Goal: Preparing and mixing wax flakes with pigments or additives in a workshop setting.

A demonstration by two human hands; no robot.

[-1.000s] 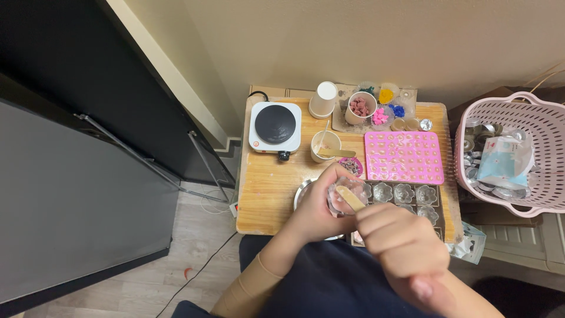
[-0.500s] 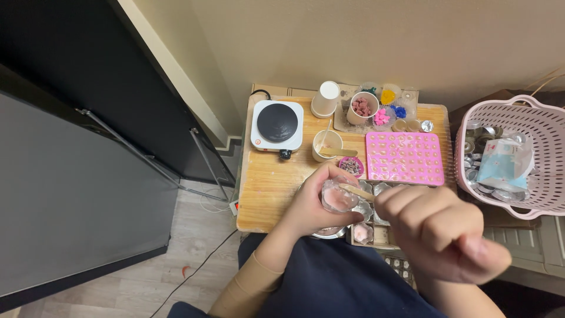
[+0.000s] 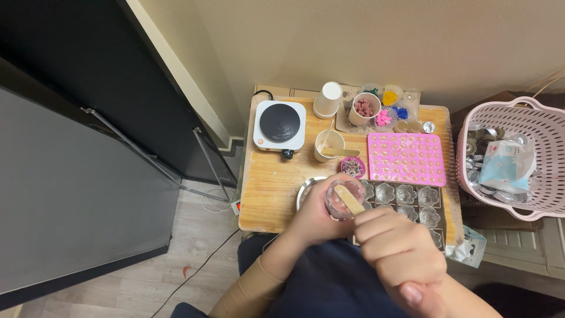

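Left hand: my left hand (image 3: pixel 315 221) is wrapped around a small clear cup (image 3: pixel 343 199), fingers closed on its side, holding it up over the near edge of the counter (image 3: pixel 276 182).
Right hand: my right hand (image 3: pixel 403 253) is curled closed around the near end of a flat wooden stick (image 3: pixel 351 200), whose far end sits inside the cup.
Cup: it looks light and thin-walled, probably slick and easy to crush or tip; I judge the safest hold is around the middle of its side, as I have it now. There seems to be something pinkish inside, but I cannot tell how full it is.
Stick: stiff, light, easy to pinch near the end.
Just under the cup: a metal bowl (image 3: pixel 306 189), mostly hidden by my hand, and a tray of clear flower-shaped moulds (image 3: pixel 412 203) to its right.
Farther back: a pink dotted mould sheet (image 3: pixel 406 159), a small purple dish (image 3: pixel 353 167), a paper cup with a stick across it (image 3: pixel 328 145) and a white hot plate (image 3: pixel 280 125) at far left.
Far edge: an upturned white cup (image 3: pixel 327 100), a cup of pinkish pieces (image 3: pixel 365 109) and small coloured bits beside it.
Right of the counter: a pink basket (image 3: pixel 506 159) of packets and tins.
In the way: the crowded moulds sit close beneath both hands.
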